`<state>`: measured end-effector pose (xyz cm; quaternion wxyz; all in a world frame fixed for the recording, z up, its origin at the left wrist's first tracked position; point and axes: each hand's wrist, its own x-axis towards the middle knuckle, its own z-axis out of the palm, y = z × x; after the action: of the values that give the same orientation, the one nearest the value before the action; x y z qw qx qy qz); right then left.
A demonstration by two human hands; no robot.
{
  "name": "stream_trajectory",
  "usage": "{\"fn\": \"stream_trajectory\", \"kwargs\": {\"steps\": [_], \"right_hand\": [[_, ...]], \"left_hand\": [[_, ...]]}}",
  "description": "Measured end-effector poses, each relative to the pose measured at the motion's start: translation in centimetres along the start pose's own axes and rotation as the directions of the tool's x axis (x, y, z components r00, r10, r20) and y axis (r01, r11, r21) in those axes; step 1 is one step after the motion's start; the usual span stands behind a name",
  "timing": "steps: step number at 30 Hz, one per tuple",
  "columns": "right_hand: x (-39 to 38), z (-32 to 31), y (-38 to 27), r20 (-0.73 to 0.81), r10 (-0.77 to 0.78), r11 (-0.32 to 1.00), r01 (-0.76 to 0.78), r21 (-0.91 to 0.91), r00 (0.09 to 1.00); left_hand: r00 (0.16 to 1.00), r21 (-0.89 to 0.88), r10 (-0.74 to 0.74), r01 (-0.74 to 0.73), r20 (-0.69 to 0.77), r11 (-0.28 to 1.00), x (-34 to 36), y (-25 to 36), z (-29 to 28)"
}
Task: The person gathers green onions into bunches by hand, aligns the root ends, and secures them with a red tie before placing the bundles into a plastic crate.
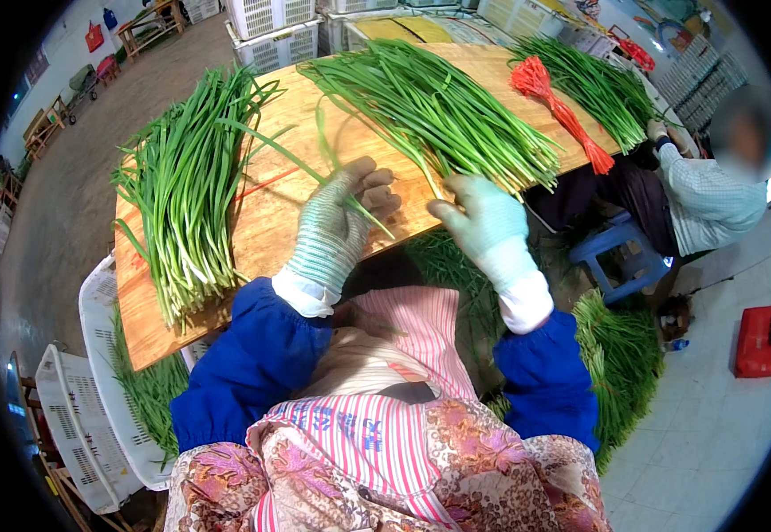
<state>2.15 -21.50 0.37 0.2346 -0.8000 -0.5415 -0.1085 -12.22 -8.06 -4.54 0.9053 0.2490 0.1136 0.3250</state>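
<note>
Judged step: sorting. My left hand [341, 213], half-curled, holds 1 green stalk [301, 164] over the board [279, 232]; my right hand [489, 226], loosely curled, meets the middle bundle [443, 111], hold unclear. Next move calls for a light pinch.

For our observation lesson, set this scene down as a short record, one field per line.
Left hand: gloved, holding a green stalk
Right hand: gloved, by the middle pile; grip unclear
Worktop: wooden board
Other green piles: left pile, right pile
Red item: bundle of strands, right of the middle pile
Co-worker: at right, gloved hand beside right pile
</note>
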Motion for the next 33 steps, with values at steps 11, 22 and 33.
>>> {"fn": "stream_trajectory", "kwargs": {"steps": [11,22,33], "right_hand": [[-4.2,-1.0,0.2,0.222,0.111,0.804,-0.219,0.553,0.969],[-3.3,-1.1,1.1,0.158,0.027,0.811,-0.114,0.574,0.987],[-5.3,0.7,1.4,0.349,0.203,0.434,-0.404,0.805,0.915]], "left_hand": [[0.972,-0.066,-0.212,0.219,0.099,0.973,0.4,-3.2,1.1],[0.964,0.113,-0.239,0.227,0.112,0.967,-0.6,-5.3,3.8],[0.980,0.154,-0.190,0.178,0.060,0.972,-1.5,-6.6,3.1]]}}
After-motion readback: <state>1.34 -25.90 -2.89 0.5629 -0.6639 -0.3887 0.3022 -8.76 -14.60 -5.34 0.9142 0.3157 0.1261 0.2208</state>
